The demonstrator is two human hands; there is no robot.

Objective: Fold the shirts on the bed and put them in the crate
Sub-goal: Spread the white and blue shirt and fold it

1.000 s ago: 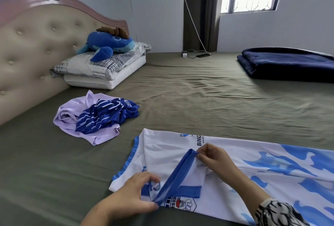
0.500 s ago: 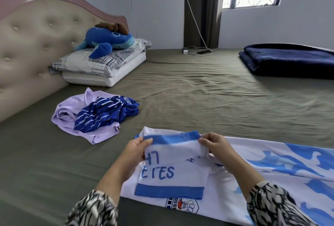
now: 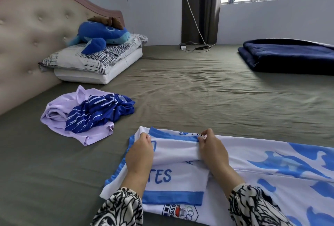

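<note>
The person leans over the white and blue jersey [image 3: 253, 168], which lies spread on the olive bed sheet [image 3: 198, 99] at about five o'clock in the view. Its sleeve [image 3: 173, 171] is turned in over the chest, and both hands hold the far, blue-trimmed edge of that flap. To do this step well, I think the flap wants pulling taut between the two hands, its blue band laid square to the body's side edge, then pressed flat before the other sleeve comes across; slack here would leave a lump in the final fold.

The left hand [image 3: 140, 153] grips the flap's corner toward ten o'clock, fingers curled together over the cloth with the tips tucked out of sight. The right hand [image 3: 211, 150] pinches the opposite end toward one o'clock, thumb and forefinger closed on a bunched ridge of fabric and the other fingers curled close beside them. Neither hand has fingers spread.

Two more shirts wait crumpled at ten o'clock, well apart from the jersey: a lilac shirt [image 3: 59, 117] with a navy striped shirt [image 3: 97, 111] heaped on top of it. No crate shows from where the camera looks, so I judge the task is in its early part.
</note>
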